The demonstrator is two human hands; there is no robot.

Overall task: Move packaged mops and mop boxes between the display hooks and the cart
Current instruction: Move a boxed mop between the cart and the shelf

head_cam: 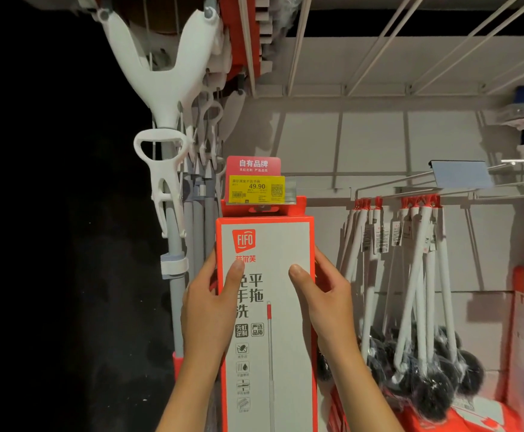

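Both of our hands clasp the tall orange-and-white cardboard mop box (266,307) by its long edges: our left hand (207,310) wraps the left edge with its thumb laid flat on the printed front, and our right hand (326,300) mirrors it on the right edge, thumb on the front and fingers curled behind. Neither hand is free.

We hold the box upright, its orange hang tab just below the yellow price label (256,189) clipped at the tip of the display hook. Whether the tab is threaded on the hook we cannot tell, since the label holder covers that spot. Left of the box hang grey-handled mops with white plastic fittings (173,169); to the right of the box, well apart from it, white-handled brushes with black heads in clear wrap (422,307) dangle from wire hooks (410,194).

We judge the box to be stiff and fairly light for its length, but long enough to swing or tip if taken only at the top. Its smooth printed faces could slide under a loose grip, and the thin tab would tear if pulled sideways against the hook. Our hold on the two side edges in the upper third seems right; a hand lower down would steady the bottom end, which runs out of view.
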